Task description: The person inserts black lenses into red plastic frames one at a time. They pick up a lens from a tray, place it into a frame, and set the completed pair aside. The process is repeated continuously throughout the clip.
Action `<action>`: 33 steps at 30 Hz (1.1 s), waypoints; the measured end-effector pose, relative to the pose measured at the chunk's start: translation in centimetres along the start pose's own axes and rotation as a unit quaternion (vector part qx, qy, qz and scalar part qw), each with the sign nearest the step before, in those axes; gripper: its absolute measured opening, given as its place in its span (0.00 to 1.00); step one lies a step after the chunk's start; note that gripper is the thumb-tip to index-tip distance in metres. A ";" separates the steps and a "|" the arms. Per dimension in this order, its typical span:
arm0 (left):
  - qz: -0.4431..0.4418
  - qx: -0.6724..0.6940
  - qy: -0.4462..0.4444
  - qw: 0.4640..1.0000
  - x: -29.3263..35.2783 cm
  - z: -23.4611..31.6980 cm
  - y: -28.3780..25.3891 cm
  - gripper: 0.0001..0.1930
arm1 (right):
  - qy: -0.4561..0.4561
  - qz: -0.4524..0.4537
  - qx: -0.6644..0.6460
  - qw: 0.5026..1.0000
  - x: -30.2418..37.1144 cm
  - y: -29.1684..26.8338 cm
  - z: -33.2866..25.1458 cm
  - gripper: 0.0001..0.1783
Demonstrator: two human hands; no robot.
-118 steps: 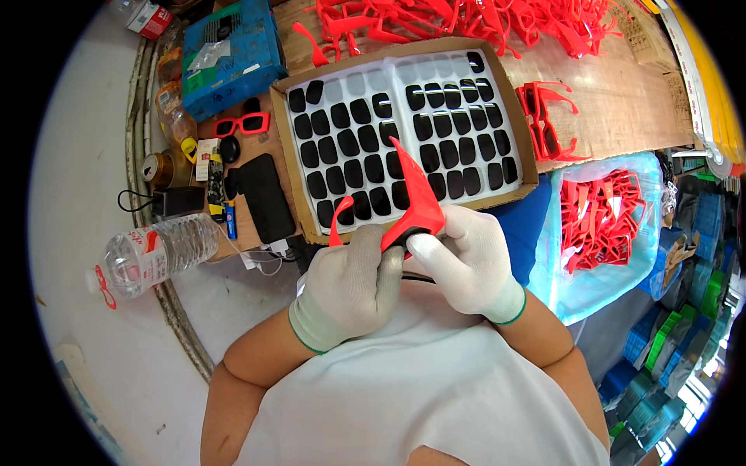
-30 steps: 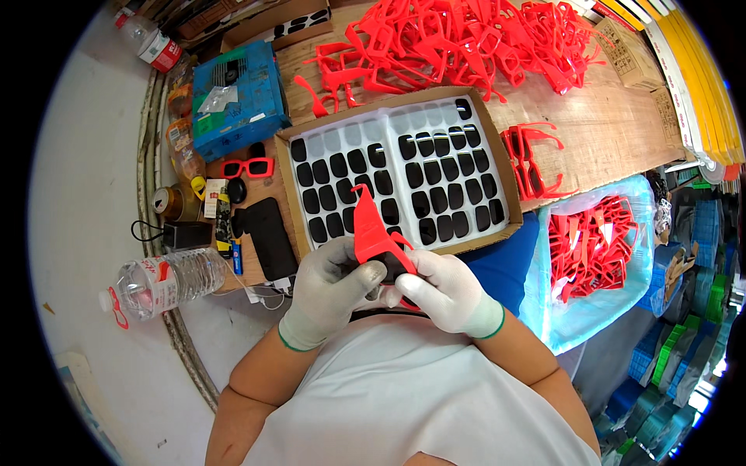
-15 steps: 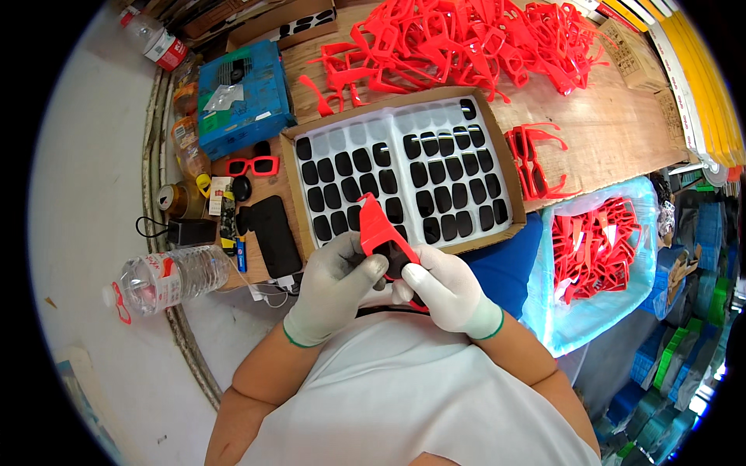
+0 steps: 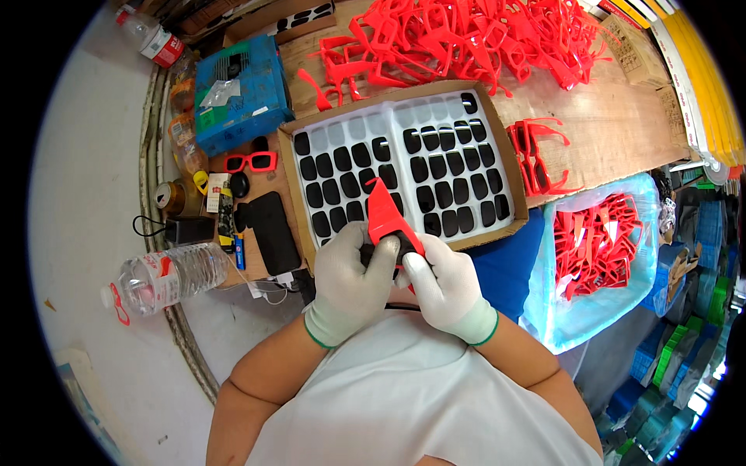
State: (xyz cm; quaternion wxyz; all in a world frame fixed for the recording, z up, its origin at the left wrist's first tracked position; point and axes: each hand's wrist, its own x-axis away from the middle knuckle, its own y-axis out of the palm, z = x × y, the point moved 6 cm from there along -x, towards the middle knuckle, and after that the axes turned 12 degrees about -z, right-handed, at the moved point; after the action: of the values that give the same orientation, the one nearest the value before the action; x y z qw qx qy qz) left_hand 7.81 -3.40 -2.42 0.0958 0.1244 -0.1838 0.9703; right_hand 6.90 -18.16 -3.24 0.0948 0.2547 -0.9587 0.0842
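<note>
Both hands wear white gloves with green cuffs and meet over my lap, at the near edge of a cardboard box. My left hand [image 4: 351, 281] grips one side of a red sunglasses frame [image 4: 384, 211], thumb pressed against a dark lens [image 4: 404, 244]. My right hand [image 4: 448, 289] pinches the other side, its thumb on the front of the frame. One wide red temple points up and away over the box. Fingers hide most of the frame. Inside the box, a white tray [image 4: 399, 147] carries rows of dark lenses [image 4: 444, 192]; several far slots hold none.
A heap of red frames [image 4: 466, 43] covers the table's far side. Sunglasses [image 4: 536, 155] lie right of the box. A lined bin [image 4: 646, 256] of red frames stands at right. Left are a blue box [image 4: 241, 93], a phone [image 4: 273, 233] and a plastic bottle [image 4: 167, 279].
My left hand has shifted slightly right and turned, its thumb now further onto the lens. The red frame has moved a little up and right, still between both hands.
</note>
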 end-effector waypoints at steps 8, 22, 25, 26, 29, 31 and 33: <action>-0.100 0.195 -0.001 0.976 0.7 -0.1 -0.6 0.09 | -0.049 -0.130 -0.027 0.990 0.0 -0.7 -1.4 0.19; -0.143 0.299 -0.007 0.943 1.2 0.6 -0.5 0.08 | -0.026 -0.167 -0.061 0.984 0.3 -0.4 -0.9 0.11; -0.069 0.306 -0.028 0.949 1.2 1.3 -0.1 0.07 | -0.022 -0.151 -0.008 0.988 0.2 -0.6 -1.2 0.10; -0.066 0.287 -0.012 0.956 1.2 1.4 -0.2 0.07 | -0.023 -0.142 -0.012 0.990 0.2 -0.4 -1.1 0.09; -0.053 0.256 -0.026 0.965 1.0 1.6 -0.2 0.08 | -0.005 -0.141 0.003 0.990 0.1 -0.4 -1.2 0.09; -0.051 0.256 -0.036 0.965 1.1 1.5 -0.2 0.07 | 0.002 -0.141 0.008 0.990 0.1 -0.4 -1.1 0.09; -0.057 0.270 -0.024 0.961 1.2 1.5 -0.2 0.07 | -0.004 -0.133 0.000 0.991 0.3 -0.2 -0.9 0.09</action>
State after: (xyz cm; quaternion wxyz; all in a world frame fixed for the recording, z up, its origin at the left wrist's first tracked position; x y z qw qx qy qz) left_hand 7.00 -3.57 -0.69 0.1098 0.1791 0.0903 0.9735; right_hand 6.91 -18.28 -2.30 0.1012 0.3802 -0.9167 0.0703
